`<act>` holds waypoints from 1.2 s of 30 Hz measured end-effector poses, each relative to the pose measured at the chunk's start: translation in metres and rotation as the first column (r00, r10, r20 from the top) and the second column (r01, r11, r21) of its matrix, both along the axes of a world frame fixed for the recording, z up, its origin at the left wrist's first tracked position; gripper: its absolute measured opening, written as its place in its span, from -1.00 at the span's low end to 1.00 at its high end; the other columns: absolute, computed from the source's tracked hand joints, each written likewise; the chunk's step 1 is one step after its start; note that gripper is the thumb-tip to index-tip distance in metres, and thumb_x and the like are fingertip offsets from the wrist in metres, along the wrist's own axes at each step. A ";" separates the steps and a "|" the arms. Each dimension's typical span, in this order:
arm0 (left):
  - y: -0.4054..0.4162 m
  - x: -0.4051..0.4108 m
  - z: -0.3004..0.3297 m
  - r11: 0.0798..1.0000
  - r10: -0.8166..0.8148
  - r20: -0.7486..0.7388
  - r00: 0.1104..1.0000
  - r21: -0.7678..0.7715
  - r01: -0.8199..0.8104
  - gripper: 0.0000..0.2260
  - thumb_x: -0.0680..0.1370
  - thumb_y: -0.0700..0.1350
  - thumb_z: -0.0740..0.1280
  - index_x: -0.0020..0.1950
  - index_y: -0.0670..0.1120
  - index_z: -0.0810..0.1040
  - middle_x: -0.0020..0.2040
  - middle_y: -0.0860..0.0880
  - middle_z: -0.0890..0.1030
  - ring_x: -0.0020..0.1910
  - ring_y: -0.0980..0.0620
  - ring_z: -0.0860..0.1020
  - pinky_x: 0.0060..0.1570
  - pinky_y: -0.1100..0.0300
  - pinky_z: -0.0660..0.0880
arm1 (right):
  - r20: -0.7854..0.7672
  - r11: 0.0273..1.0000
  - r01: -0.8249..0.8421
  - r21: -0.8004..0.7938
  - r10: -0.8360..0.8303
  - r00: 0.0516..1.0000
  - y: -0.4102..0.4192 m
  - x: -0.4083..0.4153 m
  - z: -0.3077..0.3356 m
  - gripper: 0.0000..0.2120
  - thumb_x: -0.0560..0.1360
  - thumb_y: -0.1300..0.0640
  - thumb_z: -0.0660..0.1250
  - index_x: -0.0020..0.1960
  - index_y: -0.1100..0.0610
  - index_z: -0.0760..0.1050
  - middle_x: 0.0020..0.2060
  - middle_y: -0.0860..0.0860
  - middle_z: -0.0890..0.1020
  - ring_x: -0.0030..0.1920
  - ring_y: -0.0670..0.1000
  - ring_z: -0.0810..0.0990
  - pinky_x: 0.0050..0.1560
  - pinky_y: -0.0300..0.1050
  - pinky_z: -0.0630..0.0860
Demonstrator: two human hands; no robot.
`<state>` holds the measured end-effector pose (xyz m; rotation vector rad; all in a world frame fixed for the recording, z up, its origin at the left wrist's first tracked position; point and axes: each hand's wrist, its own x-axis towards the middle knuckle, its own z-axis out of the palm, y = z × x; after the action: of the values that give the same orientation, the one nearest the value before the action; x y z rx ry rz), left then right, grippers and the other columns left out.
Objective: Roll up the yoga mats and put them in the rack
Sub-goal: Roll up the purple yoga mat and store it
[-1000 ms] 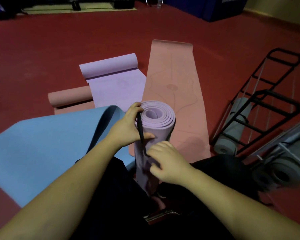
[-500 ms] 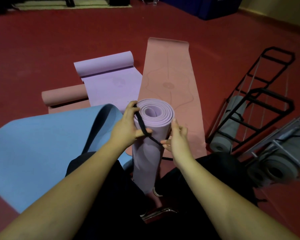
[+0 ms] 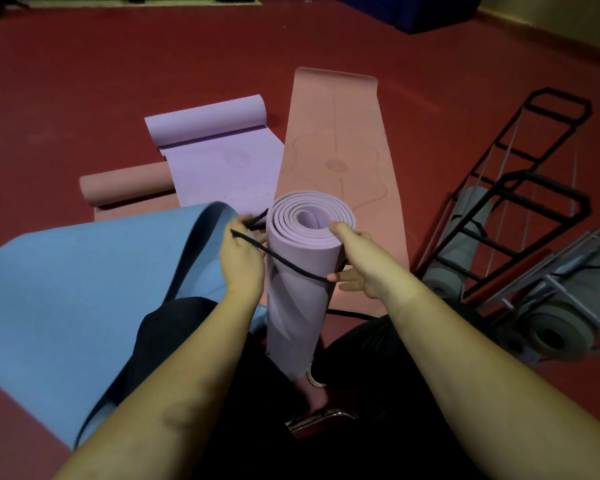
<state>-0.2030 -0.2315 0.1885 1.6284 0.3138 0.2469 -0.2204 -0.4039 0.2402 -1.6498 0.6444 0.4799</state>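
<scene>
A rolled lilac yoga mat [image 3: 300, 271] stands upright between my knees. A black strap [image 3: 284, 263] runs slanting across its front. My left hand [image 3: 241, 258] grips one end of the strap at the mat's left side. My right hand [image 3: 359, 259] holds the mat's right side, thumb on the rim, fingers pinching the strap's other end. A black wire rack [image 3: 520, 199] lies at the right with a grey rolled mat [image 3: 465, 244] in it.
On the red floor lie a blue mat [image 3: 84, 296] at the left, a half-rolled lilac mat [image 3: 215, 147], a flat pink mat [image 3: 336, 147] and a rolled pink mat [image 3: 129, 183]. A second rack with grey rolls [image 3: 555, 327] is at the far right.
My right hand moved from the mat's front to its right side, drawing the strap across. My left hand slid down the left side with the strap's end.
</scene>
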 end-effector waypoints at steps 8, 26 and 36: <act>0.023 -0.003 -0.032 0.856 -0.185 -0.278 0.942 0.426 0.294 -0.72 0.61 -0.21 0.07 0.13 0.03 0.52 0.09 -0.13 0.63 0.04 -0.20 0.55 -0.05 -0.01 0.46 | 0.030 0.998 -0.055 -0.031 0.055 0.998 0.014 0.008 0.007 -0.38 0.51 -0.29 0.24 0.41 0.04 0.19 0.11 0.01 0.47 -0.13 0.13 0.66 0.11 0.15 0.59; -0.018 0.036 0.008 0.921 -0.225 -0.299 0.927 -0.376 0.103 -0.41 0.66 0.29 -0.06 0.21 0.00 0.65 0.04 0.04 0.71 0.06 0.09 0.61 0.02 0.18 0.51 | 0.271 0.913 0.300 0.277 -0.374 0.887 0.014 0.029 -0.036 -0.40 0.61 -0.31 -0.01 0.37 0.05 0.50 0.29 -0.05 0.56 0.21 -0.08 0.51 0.31 -0.12 0.39; -0.019 0.041 -0.049 0.971 -0.192 -0.577 0.794 -0.229 0.068 -0.57 0.65 0.14 0.16 0.24 -0.15 0.60 0.14 -0.06 0.66 0.13 0.02 0.57 -0.20 0.10 0.50 | 0.058 0.962 0.248 0.116 -0.256 0.965 0.002 0.018 -0.106 -0.49 0.64 -0.22 0.06 0.41 0.06 0.46 0.31 -0.03 0.50 0.23 -0.08 0.40 0.17 -0.16 0.26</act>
<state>-0.1625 -0.2502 0.1398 1.4861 0.6810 -0.4139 -0.2025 -0.4023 0.1343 -1.4519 0.7502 0.2643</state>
